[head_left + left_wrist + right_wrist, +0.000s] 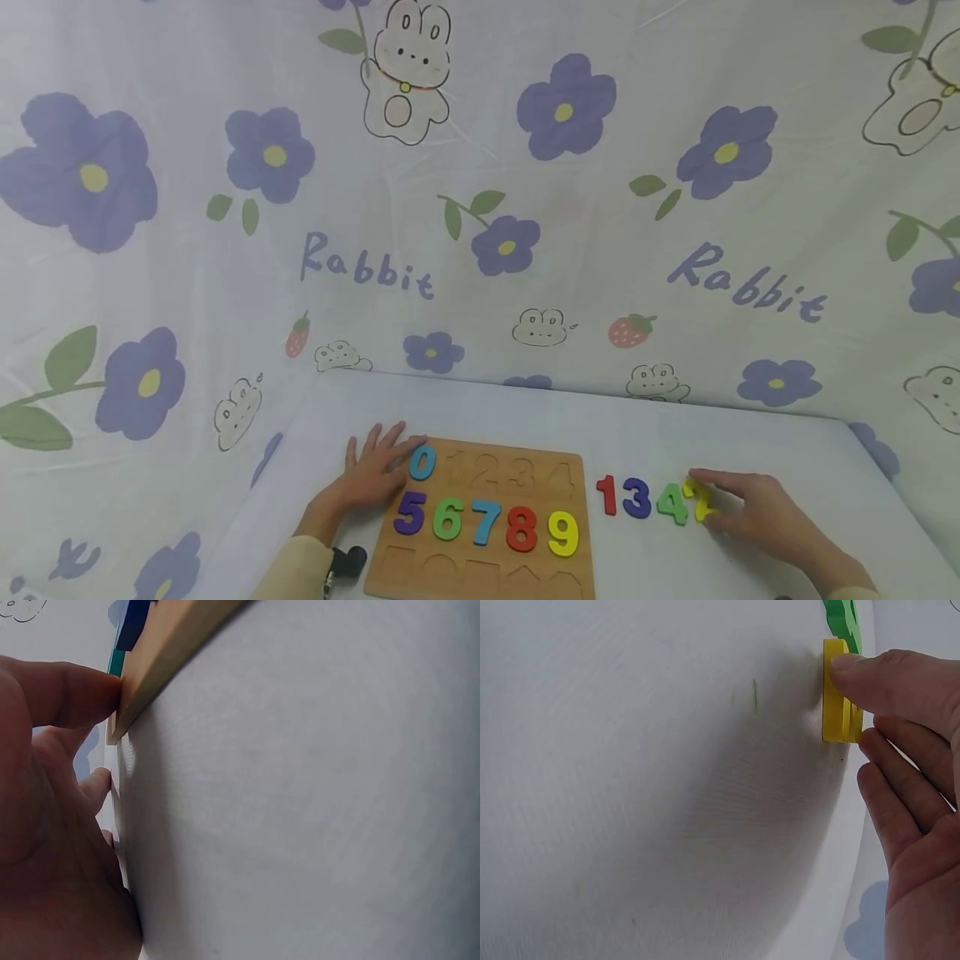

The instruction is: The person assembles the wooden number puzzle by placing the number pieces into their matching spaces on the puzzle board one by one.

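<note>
A wooden number board (450, 450) lies on the white table, with a blue 0 (422, 462) in its top row and 5, 6, 7, 8 and 9 in the row below. My left hand (367, 475) rests at its upper left corner, fingers spread, thumb against the side edge (127, 705). To the right of the board, my right hand (772, 517) pinches a yellow number 2 (703, 504) between thumb and fingers. In the right wrist view, the thumb lies on the yellow number 2 (834, 697) close over the table. Beside it is a green 4 (672, 503).
A red 1 (607, 495) and a purple 3 (637, 497) lie between the board and the green 4. Recesses for 1 to 4 show in the board's top row, shape outlines along its bottom. A flowered rabbit-print cloth (570, 208) hangs behind the table.
</note>
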### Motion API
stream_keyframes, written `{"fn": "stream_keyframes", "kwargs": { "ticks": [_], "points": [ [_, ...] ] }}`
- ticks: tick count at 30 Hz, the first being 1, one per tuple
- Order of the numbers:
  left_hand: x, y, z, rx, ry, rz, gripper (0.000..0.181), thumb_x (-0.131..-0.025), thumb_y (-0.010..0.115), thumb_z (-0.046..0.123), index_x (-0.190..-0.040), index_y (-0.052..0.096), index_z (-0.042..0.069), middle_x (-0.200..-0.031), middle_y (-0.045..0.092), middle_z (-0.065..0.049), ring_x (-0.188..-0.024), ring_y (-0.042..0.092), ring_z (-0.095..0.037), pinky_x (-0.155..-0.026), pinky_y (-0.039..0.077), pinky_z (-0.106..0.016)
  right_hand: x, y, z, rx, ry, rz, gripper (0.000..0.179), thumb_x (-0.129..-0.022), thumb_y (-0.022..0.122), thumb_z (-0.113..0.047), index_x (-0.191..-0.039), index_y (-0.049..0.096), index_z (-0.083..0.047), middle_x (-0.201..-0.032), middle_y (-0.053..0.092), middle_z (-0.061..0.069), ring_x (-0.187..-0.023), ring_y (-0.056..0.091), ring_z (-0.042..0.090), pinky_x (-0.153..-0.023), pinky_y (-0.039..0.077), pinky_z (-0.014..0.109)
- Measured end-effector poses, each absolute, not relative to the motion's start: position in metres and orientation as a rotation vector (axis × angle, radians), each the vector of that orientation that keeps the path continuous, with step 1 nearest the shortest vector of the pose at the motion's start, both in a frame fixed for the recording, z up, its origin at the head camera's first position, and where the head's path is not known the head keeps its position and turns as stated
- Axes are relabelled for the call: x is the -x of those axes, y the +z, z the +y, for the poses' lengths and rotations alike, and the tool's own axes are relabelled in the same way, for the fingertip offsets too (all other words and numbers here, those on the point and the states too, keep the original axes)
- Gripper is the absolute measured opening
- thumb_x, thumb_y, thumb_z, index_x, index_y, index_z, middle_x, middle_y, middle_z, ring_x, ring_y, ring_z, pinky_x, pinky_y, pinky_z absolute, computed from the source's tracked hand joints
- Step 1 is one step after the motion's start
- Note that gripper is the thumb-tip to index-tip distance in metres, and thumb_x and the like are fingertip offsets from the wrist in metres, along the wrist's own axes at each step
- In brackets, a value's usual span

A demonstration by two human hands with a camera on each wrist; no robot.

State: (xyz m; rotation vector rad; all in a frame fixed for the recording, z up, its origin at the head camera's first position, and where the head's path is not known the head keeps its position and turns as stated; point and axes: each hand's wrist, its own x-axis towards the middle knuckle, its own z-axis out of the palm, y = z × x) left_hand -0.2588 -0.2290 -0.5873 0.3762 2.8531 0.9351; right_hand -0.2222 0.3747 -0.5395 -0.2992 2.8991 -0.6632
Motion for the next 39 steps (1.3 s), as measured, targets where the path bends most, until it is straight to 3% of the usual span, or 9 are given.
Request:
{"fn": "stream_keyframes", "kwargs": {
  "ticks": [4, 16, 23, 31, 39],
  "points": [
    [0.264, -0.593, -0.23, -0.355, 0.87, 2.865, 0.063, -0.1, 0.057, 0.025, -0.163, 0.054, 0.031, -0.184, 0.022, -0.013, -0.17, -0.003, -0.051, -0.127, -0.017, -0.078, 0.225, -0.544, 0.375, 0.312, -0.687, 2.899, 0.065, -0.084, 0.093, -0.019, -0.145, 0.072, -0.01, -0.149, 0.071, 0.015, -0.144, 0.058, 0.053, -0.113, 0.049, 0.073],
    [0.263, -0.591, -0.23, -0.395, 0.891, 2.877, 0.06, -0.103, 0.056, 0.028, -0.162, 0.055, 0.032, -0.182, 0.025, -0.017, -0.168, 0.0, -0.054, -0.125, -0.016, -0.08, 0.218, -0.559, 0.378, 0.181, -0.783, 2.963, 0.066, -0.083, 0.094, -0.024, -0.143, 0.072, -0.009, -0.146, 0.071, 0.018, -0.142, 0.059, 0.053, -0.113, 0.049, 0.071],
    [0.259, -0.588, -0.23, -0.419, 0.939, 2.845, 0.061, -0.101, 0.057, 0.027, -0.162, 0.056, 0.03, -0.181, 0.026, -0.021, -0.166, 0.0, -0.058, -0.123, -0.018, -0.083, 0.209, -0.552, 0.377, 0.083, -0.741, 2.984, 0.068, -0.089, 0.09, -0.034, -0.149, 0.068, -0.009, -0.149, 0.069, 0.019, -0.143, 0.056, 0.055, -0.11, 0.048, 0.075],
    [0.261, -0.596, -0.231, -0.401, 0.877, 2.881, 0.061, -0.102, 0.055, 0.027, -0.163, 0.054, 0.034, -0.182, 0.026, -0.016, -0.168, 0.002, -0.054, -0.126, -0.014, -0.081, 0.188, -0.515, 0.33, 0.141, -0.826, 3.103, 0.065, -0.089, 0.092, -0.033, -0.145, 0.071, -0.008, -0.138, 0.076, 0.018, -0.135, 0.066, 0.05, -0.107, 0.053, 0.072],
    [0.262, -0.595, -0.232, -0.419, 0.93, 2.868, 0.062, -0.1, 0.057, 0.024, -0.162, 0.055, 0.033, -0.181, 0.027, -0.02, -0.167, 0.001, -0.057, -0.123, -0.016, -0.083, 0.18, -0.489, 0.282, 0.131, -0.914, 3.117, 0.063, -0.088, 0.093, -0.031, -0.144, 0.073, -0.012, -0.136, 0.078, 0.016, -0.134, 0.068, 0.048, -0.107, 0.054, 0.071]
  ]
}}
